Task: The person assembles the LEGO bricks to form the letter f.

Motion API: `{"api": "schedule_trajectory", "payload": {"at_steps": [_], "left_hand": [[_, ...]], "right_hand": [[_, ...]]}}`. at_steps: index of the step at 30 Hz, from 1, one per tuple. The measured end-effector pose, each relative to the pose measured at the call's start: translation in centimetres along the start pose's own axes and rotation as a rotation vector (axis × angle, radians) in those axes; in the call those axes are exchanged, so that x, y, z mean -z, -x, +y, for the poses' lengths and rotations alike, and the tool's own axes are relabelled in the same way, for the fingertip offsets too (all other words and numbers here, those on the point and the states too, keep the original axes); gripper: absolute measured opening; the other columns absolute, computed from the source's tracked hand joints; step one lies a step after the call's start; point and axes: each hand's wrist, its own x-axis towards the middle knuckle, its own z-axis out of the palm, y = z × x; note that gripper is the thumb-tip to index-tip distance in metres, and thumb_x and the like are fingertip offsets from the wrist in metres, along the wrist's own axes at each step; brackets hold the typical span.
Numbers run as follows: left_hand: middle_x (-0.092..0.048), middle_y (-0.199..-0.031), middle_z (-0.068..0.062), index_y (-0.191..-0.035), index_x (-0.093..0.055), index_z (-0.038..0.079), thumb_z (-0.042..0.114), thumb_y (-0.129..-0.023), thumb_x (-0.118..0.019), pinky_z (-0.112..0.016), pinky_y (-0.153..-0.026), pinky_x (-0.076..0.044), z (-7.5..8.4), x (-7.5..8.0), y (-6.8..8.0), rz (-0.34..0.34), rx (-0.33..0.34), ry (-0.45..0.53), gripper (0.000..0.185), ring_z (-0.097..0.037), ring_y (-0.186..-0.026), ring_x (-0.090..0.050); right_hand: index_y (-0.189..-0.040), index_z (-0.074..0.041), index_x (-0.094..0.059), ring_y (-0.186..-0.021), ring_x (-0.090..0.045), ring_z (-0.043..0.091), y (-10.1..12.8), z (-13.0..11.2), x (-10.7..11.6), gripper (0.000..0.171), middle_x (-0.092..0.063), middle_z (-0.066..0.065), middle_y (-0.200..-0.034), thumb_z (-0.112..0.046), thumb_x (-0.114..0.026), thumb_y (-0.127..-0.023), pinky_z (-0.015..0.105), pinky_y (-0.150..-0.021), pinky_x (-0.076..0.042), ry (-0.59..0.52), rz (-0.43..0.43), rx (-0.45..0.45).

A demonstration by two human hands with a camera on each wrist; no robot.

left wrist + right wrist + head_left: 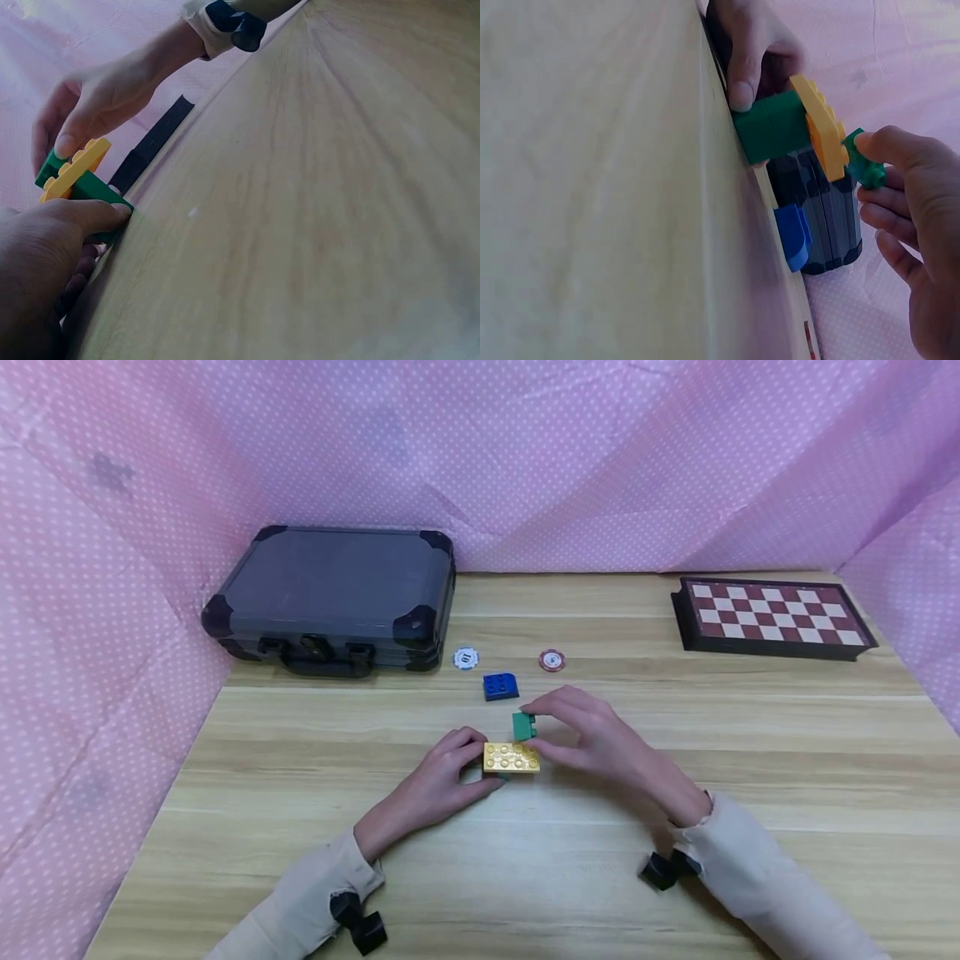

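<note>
Pinching right hand (pixel 592 731): small green brick (pixel 522 727)
Left hand (pixel 448 778): gripping green block (pixel 771 127)
Yellow plate (pixel 510 758): right-side pressure could tip it

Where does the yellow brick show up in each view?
Head: yellow brick, below centre and slightly right.
Left wrist: near the left edge, about mid-height.
Right wrist: right of centre, above mid-height.
Shared landmark: small green brick in the right hand.
</note>
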Motion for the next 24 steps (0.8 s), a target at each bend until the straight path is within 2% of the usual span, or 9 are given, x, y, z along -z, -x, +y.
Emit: {"api": "schedule_trajectory", "payload": {"at_steps": [5,11,24], "left_hand": [[-0.061,-0.118,-0.002,-0.115,-0.073,0.004,0.018,-0.088,-0.085,-0.034,-0.089,-0.054,0.0,0.0,0.0,0.001,-0.003,0.002,0.032,-0.015,-0.105,-0.056],[-0.061,-0.118,-0.003,-0.115,-0.073,0.004,0.018,-0.089,-0.085,-0.035,-0.090,-0.054,0.0,0.0,0.0,0.002,-0.011,0.002,0.032,-0.016,-0.106,-0.056],[-0.061,-0.117,-0.002,-0.115,-0.073,0.004,0.017,-0.089,-0.084,-0.034,-0.090,-0.053,0.0,0.0,0.0,0.006,-0.029,0.012,0.031,-0.015,-0.105,-0.056]], "right_hand": [[-0.122,-0.003,-0.072,-0.103,-0.065,0.020,0.2,-0.5,-0.4,0.039,-0.069,0.007,-0.114,-0.017,-0.084,-0.088,0.033,-0.090,-0.056,0.004,0.020,0.076],[-0.123,-0.005,-0.072,-0.106,-0.063,0.019,0.2,-1.2,-0.7,0.042,-0.068,0.005,-0.117,-0.014,-0.085,-0.085,0.031,-0.091,-0.055,-0.008,-0.011,0.066],[-0.123,-0.003,-0.073,-0.103,-0.061,0.017,0.3,-1.6,-1.4,0.038,-0.068,0.003,-0.116,-0.018,-0.082,-0.089,0.032,-0.086,-0.056,-0.013,-0.027,0.077]]}}
